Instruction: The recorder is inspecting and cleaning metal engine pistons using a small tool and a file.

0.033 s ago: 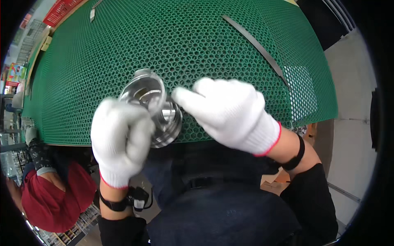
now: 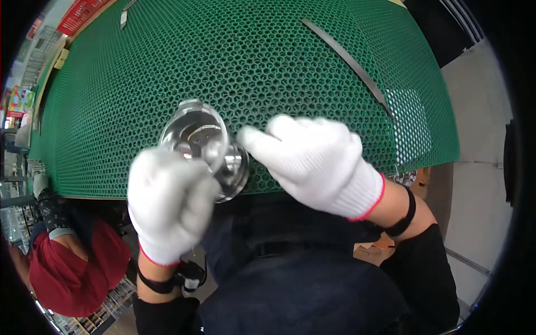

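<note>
A shiny metal vessel [image 2: 198,125] with a wide round mouth, a small tab on its rim and a stepped round base is tilted near the front edge of the green mat. My left hand [image 2: 172,201], in a white knitted glove, is closed on its near side. Just right of the vessel is my gloved right hand [image 2: 312,159], its fingers curled and the thumb side pointing at the base. Whatever those fingers pinch, if anything, is hidden by the glove and blur. Contact between the right hand and the vessel cannot be made out.
A long flat metal file [image 2: 346,58] lies on the green honeycomb mat [image 2: 240,44] at the far right. A small pale tag-like piece [image 2: 124,20] is at the far left. Another person in a red top [image 2: 78,268] stands at the left, one gloved hand by the table edge.
Both hands have shifted slightly down and right. The vessel's mouth has turned slightly, showing more of its inside.
</note>
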A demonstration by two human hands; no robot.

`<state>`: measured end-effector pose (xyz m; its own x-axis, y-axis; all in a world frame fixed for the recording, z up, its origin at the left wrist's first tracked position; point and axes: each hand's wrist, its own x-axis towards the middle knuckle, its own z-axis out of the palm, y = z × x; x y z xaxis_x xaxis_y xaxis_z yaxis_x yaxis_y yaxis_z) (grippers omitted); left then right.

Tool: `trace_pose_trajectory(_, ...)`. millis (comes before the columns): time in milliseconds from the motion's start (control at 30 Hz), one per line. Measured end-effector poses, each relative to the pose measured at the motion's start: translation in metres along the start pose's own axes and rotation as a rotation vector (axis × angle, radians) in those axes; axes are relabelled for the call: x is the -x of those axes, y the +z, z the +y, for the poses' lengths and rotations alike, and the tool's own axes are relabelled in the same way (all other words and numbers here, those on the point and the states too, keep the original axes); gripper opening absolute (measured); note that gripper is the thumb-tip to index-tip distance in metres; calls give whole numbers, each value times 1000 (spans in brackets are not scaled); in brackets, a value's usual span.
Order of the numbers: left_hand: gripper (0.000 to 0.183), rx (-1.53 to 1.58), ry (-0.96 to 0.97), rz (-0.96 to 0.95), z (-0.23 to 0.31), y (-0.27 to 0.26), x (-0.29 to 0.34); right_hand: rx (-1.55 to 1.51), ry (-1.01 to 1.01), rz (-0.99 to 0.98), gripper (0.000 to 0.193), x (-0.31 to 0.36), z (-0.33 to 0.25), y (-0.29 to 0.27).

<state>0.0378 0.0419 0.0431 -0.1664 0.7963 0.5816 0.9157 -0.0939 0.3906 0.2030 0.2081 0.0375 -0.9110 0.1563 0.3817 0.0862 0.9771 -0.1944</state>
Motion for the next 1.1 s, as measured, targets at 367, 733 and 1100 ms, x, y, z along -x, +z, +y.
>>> trace_pose_trajectory(367,43,-46,-147,10,3,-16,28,-1149,680,-401,27,28,17,-17)
trace_pose_trajectory(733,33,-113,230,-118,2,0,0,-1398,448,40,34,45,39,-39)
trace_pose_trajectory(1100,18,439,-316,-7,-49,8,-64,-325,150,227,36,9,37,-13)
